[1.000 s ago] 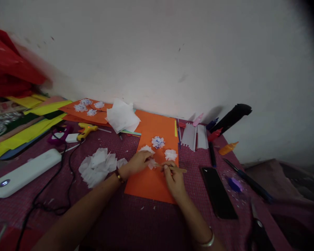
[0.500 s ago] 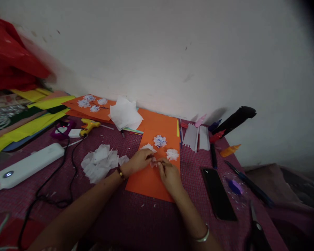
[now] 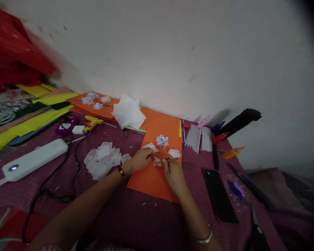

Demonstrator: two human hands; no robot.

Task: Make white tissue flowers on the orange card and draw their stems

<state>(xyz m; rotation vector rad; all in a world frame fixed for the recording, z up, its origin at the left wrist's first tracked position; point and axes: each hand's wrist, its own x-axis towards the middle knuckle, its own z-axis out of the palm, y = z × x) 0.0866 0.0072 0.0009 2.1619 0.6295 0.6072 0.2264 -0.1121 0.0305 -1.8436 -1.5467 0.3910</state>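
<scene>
My left hand point(image 3: 141, 159) is closed in a pinch at the edge of a small crumpled piece of white tissue paper point(image 3: 157, 161), low over an orange sheet point(image 3: 149, 184). Facing it, my right hand point(image 3: 174, 172) is closed around a thin brown stick point(image 3: 173, 159), whose tip meets the tissue paper. Three ruffled paper flowers lie on the sheet: a blue-specked white flower point(image 3: 162, 141), a white flower point(image 3: 174, 153) on the right, and another white flower point(image 3: 150, 147) partly behind my left fingers.
Left of the sheet lie loose tissue pieces point(image 3: 102, 160), a yellow glue gun point(image 3: 92, 123), a white power bank point(image 3: 36, 159) and black cable. Behind are a tissue stack point(image 3: 128, 112) and a flowered orange card point(image 3: 80, 101). On the right are a phone point(image 3: 219, 196) and scissors point(image 3: 258, 232).
My hands have drawn slightly apart, and the small tissue piece now shows more fully between them, lower against the orange sheet. The whole view has shifted a little.
</scene>
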